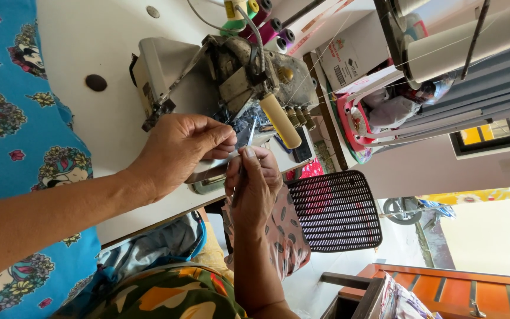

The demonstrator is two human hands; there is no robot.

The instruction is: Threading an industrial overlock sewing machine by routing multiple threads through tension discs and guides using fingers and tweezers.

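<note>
The view is turned sideways. My left hand reaches from the left to the front of a worn cream overlock sewing machine. Its thumb and fingers are pinched together just below the needle area; whatever is between them is too fine to make out. My right hand comes up from below and grips slim metal tweezers, with the tips pointing into the machine next to my left fingertips. The two hands almost touch. Patterned fabric lies under the machine's foot.
The machine stands on a white table. Thread spools sit beyond it, with large white cones on a stand at right. A black mesh chair back, a pink basket and a cardboard box are nearby.
</note>
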